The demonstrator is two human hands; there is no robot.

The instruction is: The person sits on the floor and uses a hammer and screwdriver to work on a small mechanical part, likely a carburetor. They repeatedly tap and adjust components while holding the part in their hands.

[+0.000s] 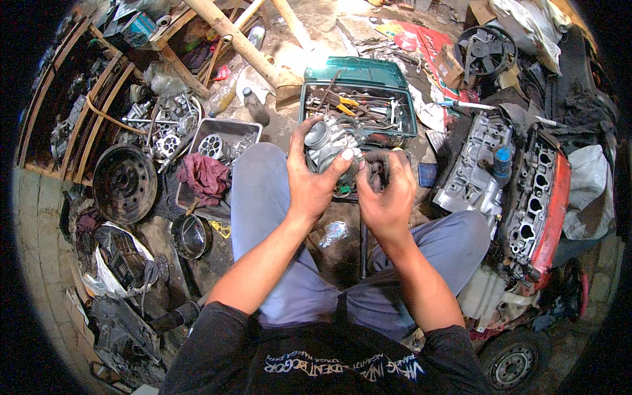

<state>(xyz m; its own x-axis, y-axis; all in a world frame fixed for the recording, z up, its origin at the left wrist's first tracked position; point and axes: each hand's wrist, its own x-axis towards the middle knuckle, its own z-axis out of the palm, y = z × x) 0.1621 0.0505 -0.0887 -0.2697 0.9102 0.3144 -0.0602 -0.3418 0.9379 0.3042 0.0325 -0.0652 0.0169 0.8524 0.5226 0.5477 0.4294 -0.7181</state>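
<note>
Fingers of the left hand are wrapped round a silver metal part, thumb laid across the near side, so most of the weight is probably carried there. The part is held up beyond the lap, in front of the green toolbox, likely so it can be looked at from above with decent light. The right hand is held at its right side, thumb and fingertip nearly pinched together; whether anything tiny is gripped between those 2 can't be told, as that bit's kinda blurry.

The toolbox is left lid-up, presumably so tools can be grabbed without standing. The grey tray is set by the left knee, maybe to keep loose bits together, but some are covered by a bunched red rag. On the right, the big silver engine piece is laid on the floor side, perhaps being too bulky to be held.

The part's underside is blocked by the hands, and a green bit below can't be identified. The bottom-right wheel is cut off.
</note>
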